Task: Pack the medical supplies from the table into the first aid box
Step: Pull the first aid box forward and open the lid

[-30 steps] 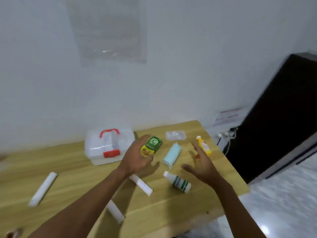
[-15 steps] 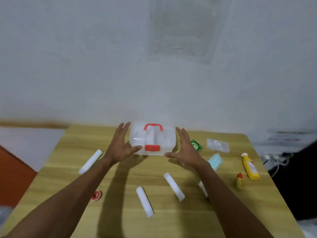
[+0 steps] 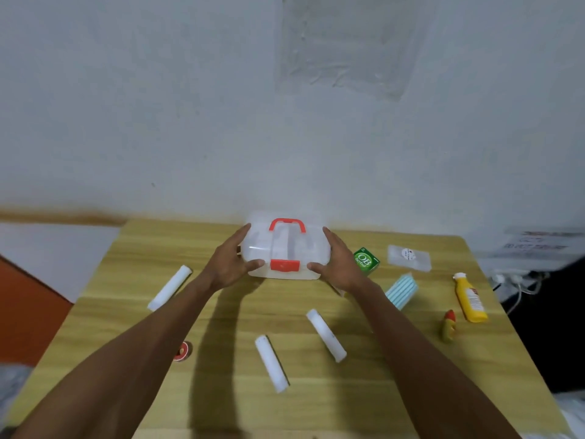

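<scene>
First aid box [image 3: 285, 245] at table [image 3: 332, 407] 12 o'clock, red latch [image 3: 285, 265] closed. Left hand [image 3: 226, 269] and right hand [image 3: 340, 264] press its sides, fingers [image 3: 241, 233] straight, not wrapped. Risk: smooth plastic may slip from the palms, and the right wrist may nudge green carton [image 3: 366, 260] at the box's 3 o'clock.

A green box [image 3: 366, 260], sitting just right of centre in the frame, is showing "OB" in large white letters, with a smaller word under it that is reading like "herbal". A yellow bottle [image 3: 470, 299] at the right is carrying a label with red print, too small to read. A clear packet [image 3: 409, 257] right of the box is bearing a round mark, unreadable. A paper sign [image 3: 538, 245] at the far right edge is showing only blurred lines.
</scene>
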